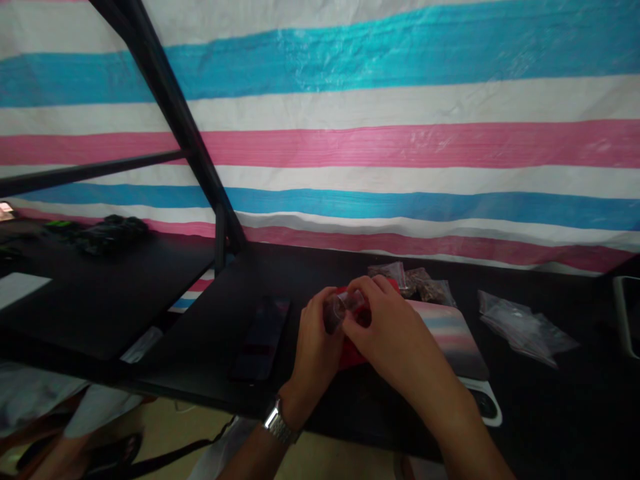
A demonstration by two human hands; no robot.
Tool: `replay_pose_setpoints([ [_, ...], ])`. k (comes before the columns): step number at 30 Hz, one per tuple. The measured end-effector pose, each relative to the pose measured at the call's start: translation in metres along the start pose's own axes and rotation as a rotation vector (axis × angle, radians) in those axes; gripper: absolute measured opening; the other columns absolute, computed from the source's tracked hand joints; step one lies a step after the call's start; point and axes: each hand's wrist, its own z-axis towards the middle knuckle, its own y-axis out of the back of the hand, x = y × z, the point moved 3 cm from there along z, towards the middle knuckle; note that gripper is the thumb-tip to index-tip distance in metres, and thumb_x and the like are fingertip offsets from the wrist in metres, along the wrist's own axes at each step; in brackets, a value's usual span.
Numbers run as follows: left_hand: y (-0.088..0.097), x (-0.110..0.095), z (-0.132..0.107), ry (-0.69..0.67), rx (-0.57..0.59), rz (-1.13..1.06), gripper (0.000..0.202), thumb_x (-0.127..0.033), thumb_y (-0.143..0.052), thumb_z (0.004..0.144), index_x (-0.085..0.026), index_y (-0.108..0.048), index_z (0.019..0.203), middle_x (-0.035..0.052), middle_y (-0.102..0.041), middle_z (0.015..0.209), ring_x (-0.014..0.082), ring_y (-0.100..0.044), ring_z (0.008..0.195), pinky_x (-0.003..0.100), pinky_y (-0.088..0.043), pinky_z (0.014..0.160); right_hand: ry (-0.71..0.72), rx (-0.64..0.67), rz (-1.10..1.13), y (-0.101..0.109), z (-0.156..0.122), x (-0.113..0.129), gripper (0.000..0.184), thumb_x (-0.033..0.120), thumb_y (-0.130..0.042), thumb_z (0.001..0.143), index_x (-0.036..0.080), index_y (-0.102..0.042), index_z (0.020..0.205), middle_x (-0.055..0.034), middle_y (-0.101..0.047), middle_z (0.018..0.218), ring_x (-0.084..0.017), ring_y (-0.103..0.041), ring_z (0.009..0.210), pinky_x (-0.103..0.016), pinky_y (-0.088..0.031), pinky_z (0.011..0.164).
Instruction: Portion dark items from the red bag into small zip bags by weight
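Over the middle of the black table, my left hand point(320, 327) and my right hand point(377, 313) meet with fingers curled around a small clear plastic bag point(341, 309). My fingers hide much of it, and its contents cannot be made out. Below them lies a flat red item point(351, 355), mostly covered by my hands. Just right of it stands a small scale with a shiny metal plate point(457, 343), partly behind my right forearm. Several small zip bags with brown bits point(430, 288) lie behind the scale.
Flat clear zip bags point(523, 327) lie to the right. A dark phone point(263, 339) rests on the left of the table point(200, 357). A black metal frame post point(175, 120) rises at the left, before a striped sheet point(400, 147). Someone's legs point(90, 407) show below left.
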Motion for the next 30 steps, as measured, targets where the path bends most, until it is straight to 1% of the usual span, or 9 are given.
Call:
replay_pose_setpoints([
  [3,0.002,-0.001,0.0,0.011,0.001,-0.025,0.039,-0.027,-0.068,0.094,-0.025,-0.063,0.133,0.0109,-0.072,0.131,0.0271,-0.069,0.116,0.047,-0.053,0.103,0.025,-0.024,0.016,0.002,0.0,0.0,0.022,0.016,-0.065,0.089,0.025,-0.066,0.109,-0.0095,-0.067,0.121,-0.028,-0.066,0.106,-0.039,-0.052,0.088],
  [6,0.004,-0.004,-0.001,0.034,0.004,-0.067,0.038,-0.03,-0.069,0.095,-0.025,-0.063,0.132,0.0101,-0.072,0.128,0.0262,-0.069,0.114,0.044,-0.054,0.1,0.043,-0.025,0.021,0.007,0.0,0.003,0.027,0.015,-0.066,0.089,0.025,-0.067,0.115,-0.0096,-0.067,0.124,-0.028,-0.067,0.109,-0.041,-0.053,0.091],
  [9,0.007,-0.007,-0.002,0.053,-0.013,-0.098,0.041,-0.032,-0.072,0.094,-0.025,-0.062,0.133,0.0102,-0.071,0.129,0.0262,-0.068,0.117,0.043,-0.054,0.102,0.074,-0.028,0.009,0.012,-0.001,0.007,0.029,0.013,-0.067,0.089,0.025,-0.068,0.115,-0.0093,-0.068,0.125,-0.028,-0.069,0.109,-0.042,-0.053,0.092],
  [18,0.007,-0.013,-0.005,0.027,-0.033,-0.156,0.039,-0.033,-0.069,0.093,-0.023,-0.062,0.13,0.0098,-0.071,0.125,0.0263,-0.068,0.114,0.044,-0.053,0.103,0.198,-0.075,-0.066,0.017,-0.007,0.018,0.037,0.01,-0.065,0.09,0.023,-0.068,0.124,-0.0094,-0.072,0.126,-0.031,-0.07,0.111,-0.051,-0.054,0.099],
  [22,0.005,-0.018,-0.001,0.007,-0.034,-0.164,0.039,-0.032,-0.069,0.093,-0.023,-0.062,0.13,0.0093,-0.072,0.125,0.0255,-0.069,0.114,0.042,-0.054,0.102,0.205,-0.101,-0.033,0.022,-0.006,0.013,0.038,0.012,-0.064,0.09,0.023,-0.068,0.127,-0.0089,-0.072,0.127,-0.03,-0.07,0.114,-0.05,-0.054,0.102],
  [25,0.009,-0.022,0.003,0.009,-0.072,-0.156,0.039,-0.034,-0.07,0.092,-0.023,-0.063,0.129,0.0085,-0.072,0.121,0.0243,-0.071,0.109,0.039,-0.055,0.099,0.15,-0.124,0.011,0.03,-0.003,0.0,0.042,0.014,-0.064,0.09,0.023,-0.066,0.131,-0.0099,-0.071,0.131,-0.029,-0.07,0.116,-0.046,-0.053,0.102],
  [27,0.015,-0.028,0.001,0.002,-0.148,-0.177,0.04,-0.035,-0.07,0.093,-0.022,-0.062,0.13,0.0074,-0.073,0.116,0.022,-0.072,0.102,0.036,-0.057,0.093,0.094,-0.081,-0.006,0.03,-0.001,-0.011,0.041,0.013,-0.062,0.09,0.021,-0.066,0.13,-0.0113,-0.07,0.132,-0.028,-0.069,0.115,-0.044,-0.052,0.101],
  [28,0.019,-0.031,-0.002,-0.005,-0.197,-0.191,0.04,-0.036,-0.07,0.094,-0.022,-0.062,0.131,0.0066,-0.073,0.113,0.0205,-0.072,0.097,0.034,-0.058,0.09,0.07,-0.023,-0.023,0.028,0.0,-0.016,0.037,0.012,-0.062,0.09,0.021,-0.067,0.126,-0.0116,-0.07,0.13,-0.028,-0.069,0.114,-0.043,-0.051,0.1],
  [30,0.025,-0.038,-0.014,-0.008,-0.288,-0.21,0.039,-0.036,-0.069,0.096,-0.022,-0.061,0.131,0.0051,-0.073,0.109,0.0179,-0.072,0.093,0.03,-0.058,0.085,0.044,0.157,-0.054,0.018,0.001,-0.025,0.031,0.008,-0.062,0.089,0.02,-0.07,0.117,-0.0103,-0.072,0.123,-0.027,-0.07,0.108,-0.039,-0.05,0.095],
])
